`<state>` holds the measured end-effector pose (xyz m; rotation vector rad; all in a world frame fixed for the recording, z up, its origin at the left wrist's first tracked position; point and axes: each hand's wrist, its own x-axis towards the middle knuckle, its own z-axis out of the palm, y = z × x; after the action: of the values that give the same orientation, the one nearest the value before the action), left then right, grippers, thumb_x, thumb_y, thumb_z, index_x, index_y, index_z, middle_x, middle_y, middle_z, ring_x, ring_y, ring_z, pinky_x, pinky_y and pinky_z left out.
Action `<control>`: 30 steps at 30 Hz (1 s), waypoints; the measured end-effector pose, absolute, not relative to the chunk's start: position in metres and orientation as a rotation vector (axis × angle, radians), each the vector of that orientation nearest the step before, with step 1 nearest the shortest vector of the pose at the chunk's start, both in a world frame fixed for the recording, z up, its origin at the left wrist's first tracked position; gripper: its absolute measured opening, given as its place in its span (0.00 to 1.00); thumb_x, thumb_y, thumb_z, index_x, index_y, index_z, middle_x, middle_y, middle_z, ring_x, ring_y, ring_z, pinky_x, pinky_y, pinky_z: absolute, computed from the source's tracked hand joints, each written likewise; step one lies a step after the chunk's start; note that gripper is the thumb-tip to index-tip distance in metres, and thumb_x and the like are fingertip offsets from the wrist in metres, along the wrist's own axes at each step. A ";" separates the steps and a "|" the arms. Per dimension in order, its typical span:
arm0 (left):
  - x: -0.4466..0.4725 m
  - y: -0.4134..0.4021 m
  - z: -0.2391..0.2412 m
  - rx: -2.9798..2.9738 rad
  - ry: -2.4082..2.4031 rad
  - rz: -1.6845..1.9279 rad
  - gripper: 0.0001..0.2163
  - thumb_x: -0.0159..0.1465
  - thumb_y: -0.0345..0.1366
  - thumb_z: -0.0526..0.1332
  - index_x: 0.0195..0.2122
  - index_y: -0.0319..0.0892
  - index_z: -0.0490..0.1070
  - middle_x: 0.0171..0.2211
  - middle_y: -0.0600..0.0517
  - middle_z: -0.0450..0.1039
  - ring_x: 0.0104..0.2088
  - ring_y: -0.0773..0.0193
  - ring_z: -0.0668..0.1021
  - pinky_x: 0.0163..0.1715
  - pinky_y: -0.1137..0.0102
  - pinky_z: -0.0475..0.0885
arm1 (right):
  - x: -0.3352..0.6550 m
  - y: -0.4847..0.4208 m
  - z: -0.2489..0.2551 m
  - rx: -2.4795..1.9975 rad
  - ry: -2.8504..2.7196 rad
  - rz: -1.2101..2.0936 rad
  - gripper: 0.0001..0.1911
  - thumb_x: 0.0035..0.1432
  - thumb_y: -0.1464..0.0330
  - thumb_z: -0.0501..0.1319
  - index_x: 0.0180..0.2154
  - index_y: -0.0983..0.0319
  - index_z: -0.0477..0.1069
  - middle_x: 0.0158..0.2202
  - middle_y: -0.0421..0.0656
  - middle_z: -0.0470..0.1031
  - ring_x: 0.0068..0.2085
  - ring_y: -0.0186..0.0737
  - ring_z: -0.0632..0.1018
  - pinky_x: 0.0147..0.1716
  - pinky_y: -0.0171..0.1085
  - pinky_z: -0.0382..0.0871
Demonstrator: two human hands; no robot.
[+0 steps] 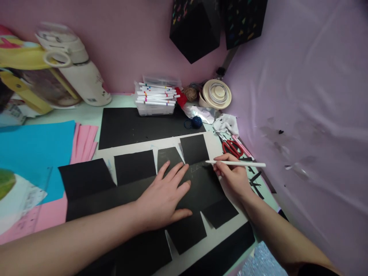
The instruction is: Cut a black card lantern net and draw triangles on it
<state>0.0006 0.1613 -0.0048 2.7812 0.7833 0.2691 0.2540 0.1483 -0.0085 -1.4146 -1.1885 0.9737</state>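
A large sheet of black paper [198,191], cut into flaps along its far and near edges, lies over a pale board on the table. My left hand [165,191] rests flat on its middle, fingers spread. Faint light letter-like outlines show on the paper between my two hands. My right hand [231,174] holds a slim white pen [247,164] in a writing grip near the sheet's right end. The pen's tip points left, at or just above the paper beside the outlines; I cannot tell if it touches.
At the back stand a clear box of white markers [156,97], a cream bottle [77,73] and a round cream container [217,94]. Red-handled scissors [231,148] and black scraps lie at right. Blue paper [37,145] and pink paper lie left. Black boxes [195,30] hang above.
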 end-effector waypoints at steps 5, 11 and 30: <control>0.001 0.161 -0.003 2.782 0.779 0.271 0.29 0.62 0.59 0.58 0.54 0.40 0.69 0.67 0.35 0.54 0.67 0.42 0.56 0.64 0.44 0.44 | 0.249 0.144 -0.016 -1.426 -1.393 0.769 0.07 0.59 0.68 0.61 0.28 0.60 0.69 0.22 0.37 0.68 0.24 0.34 0.67 0.24 0.34 0.61; 0.001 0.162 -0.002 2.763 0.780 0.279 0.29 0.61 0.59 0.58 0.54 0.40 0.69 0.67 0.35 0.55 0.67 0.41 0.56 0.64 0.43 0.45 | 0.249 0.146 -0.015 -1.363 -1.615 0.777 0.07 0.58 0.70 0.62 0.29 0.59 0.65 0.26 0.39 0.71 0.27 0.35 0.70 0.27 0.36 0.63; 0.001 0.163 -0.002 2.780 0.763 0.296 0.28 0.62 0.58 0.58 0.54 0.40 0.69 0.66 0.35 0.55 0.67 0.41 0.57 0.64 0.43 0.46 | 0.250 0.145 -0.014 -1.396 -1.679 0.761 0.09 0.60 0.69 0.61 0.27 0.59 0.65 0.26 0.39 0.71 0.27 0.36 0.72 0.28 0.36 0.65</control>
<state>0.0012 0.1626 -0.0024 2.7804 0.7626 0.2959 0.2498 0.1451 -0.0141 -1.3959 -1.6789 0.7610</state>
